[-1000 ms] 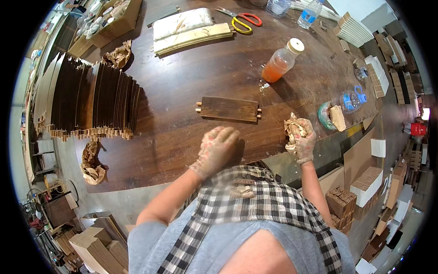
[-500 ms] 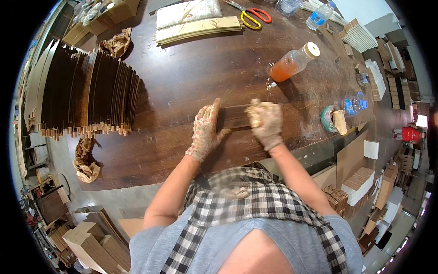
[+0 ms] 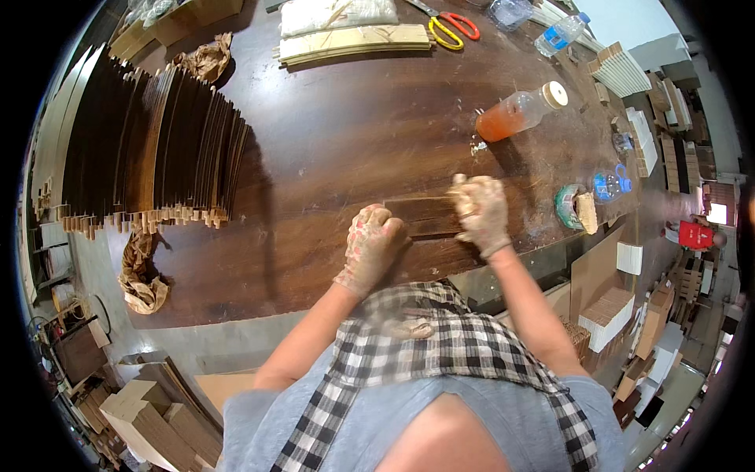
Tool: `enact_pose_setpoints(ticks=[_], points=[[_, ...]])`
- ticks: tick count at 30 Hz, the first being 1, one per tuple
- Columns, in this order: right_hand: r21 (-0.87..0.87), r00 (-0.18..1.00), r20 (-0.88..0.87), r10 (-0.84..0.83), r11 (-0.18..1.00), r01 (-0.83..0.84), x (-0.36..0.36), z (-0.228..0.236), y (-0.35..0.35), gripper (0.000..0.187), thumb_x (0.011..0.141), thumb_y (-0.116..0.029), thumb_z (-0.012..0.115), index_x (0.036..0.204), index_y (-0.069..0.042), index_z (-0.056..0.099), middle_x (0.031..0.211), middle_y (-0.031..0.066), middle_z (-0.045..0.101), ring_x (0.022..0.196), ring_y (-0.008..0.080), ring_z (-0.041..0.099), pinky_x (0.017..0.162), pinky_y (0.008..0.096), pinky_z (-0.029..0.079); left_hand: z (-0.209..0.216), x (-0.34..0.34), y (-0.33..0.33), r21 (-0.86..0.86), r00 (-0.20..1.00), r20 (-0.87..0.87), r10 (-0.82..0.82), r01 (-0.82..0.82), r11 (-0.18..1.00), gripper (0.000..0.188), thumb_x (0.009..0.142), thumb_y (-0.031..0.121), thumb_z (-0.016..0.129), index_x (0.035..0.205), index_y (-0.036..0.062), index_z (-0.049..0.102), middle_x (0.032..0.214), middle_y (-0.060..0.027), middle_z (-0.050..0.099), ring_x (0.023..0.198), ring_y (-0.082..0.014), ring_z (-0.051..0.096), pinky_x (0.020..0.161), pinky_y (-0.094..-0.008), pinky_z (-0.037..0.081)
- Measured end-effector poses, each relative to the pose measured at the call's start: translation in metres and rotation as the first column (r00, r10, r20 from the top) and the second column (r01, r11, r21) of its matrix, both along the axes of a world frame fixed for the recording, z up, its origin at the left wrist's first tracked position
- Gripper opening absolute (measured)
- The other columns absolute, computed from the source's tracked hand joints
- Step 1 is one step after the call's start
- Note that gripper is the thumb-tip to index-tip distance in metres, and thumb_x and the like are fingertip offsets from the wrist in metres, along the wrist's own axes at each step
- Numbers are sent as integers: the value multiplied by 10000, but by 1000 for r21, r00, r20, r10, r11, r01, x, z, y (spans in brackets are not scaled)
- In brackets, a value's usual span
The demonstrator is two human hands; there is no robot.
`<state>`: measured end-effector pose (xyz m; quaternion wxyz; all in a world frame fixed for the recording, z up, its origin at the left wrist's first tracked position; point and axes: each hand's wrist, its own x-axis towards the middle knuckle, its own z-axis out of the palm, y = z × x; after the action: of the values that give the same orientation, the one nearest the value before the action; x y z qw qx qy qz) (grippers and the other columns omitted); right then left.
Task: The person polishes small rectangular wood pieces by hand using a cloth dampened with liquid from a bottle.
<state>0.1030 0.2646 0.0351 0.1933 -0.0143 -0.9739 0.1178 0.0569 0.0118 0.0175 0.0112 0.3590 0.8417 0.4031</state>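
Observation:
A flat dark brown wooden board (image 3: 427,215) lies on the brown table in front of me, between my hands, its colour close to the tabletop's. My left hand (image 3: 371,245), in a stained pale work glove, is closed at the board's left end with its fingers curled. Over the right end is my right hand (image 3: 481,211), gloved too and bunched into a fist. Something pale and yellowish seems to be in its fingers; blur hides what it is. The board's right end is covered by that hand.
A row of dark boards with pale pegs (image 3: 149,149) stands at the left. Beyond my right hand are a bottle of orange liquid (image 3: 511,115), a green tape roll (image 3: 568,206) and a blue-labelled bottle (image 3: 609,185). Scissors (image 3: 452,30) lie beside pale strips (image 3: 354,44).
My left hand has gone from stretched fingers to curled ones at the board's left end. My right hand stays closed over the right end. The whole view has shifted slightly.

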Motion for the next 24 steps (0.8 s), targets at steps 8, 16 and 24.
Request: enact_pose_setpoints(ticks=[8, 16, 24], points=[[-248, 970, 67, 232, 946, -209, -44, -5, -75, 92, 858, -167, 664, 925, -127, 711, 955, 83, 656, 962, 283, 587, 860, 441, 472, 3, -5, 4, 30, 1000, -16, 18, -17, 999, 302, 698, 172, 849, 938, 108, 677, 1030, -98, 622, 1065, -334, 614, 889, -459, 509], [-221, 959, -6, 284, 935, -278, -47, -7, -67, 73, 842, -131, 679, 906, -128, 714, 959, 58, 653, 927, 266, 582, 790, 429, 457, -9, -4, 6, 47, 1000, -16, 3, -2, 999, 317, 658, 189, 862, 900, 106, 675, 963, -99, 619, 1035, -335, 621, 889, -467, 512], [-35, 997, -44, 71, 997, -72, 4, -11, 32, 101, 951, -259, 689, 907, -175, 722, 907, 47, 633, 889, 227, 577, 811, 402, 447, -3, -5, 3, 51, 999, -29, 31, -29, 998, 355, 644, 195, 881, 913, 84, 678, 977, -130, 639, 1065, -368, 630, 889, -480, 523]])
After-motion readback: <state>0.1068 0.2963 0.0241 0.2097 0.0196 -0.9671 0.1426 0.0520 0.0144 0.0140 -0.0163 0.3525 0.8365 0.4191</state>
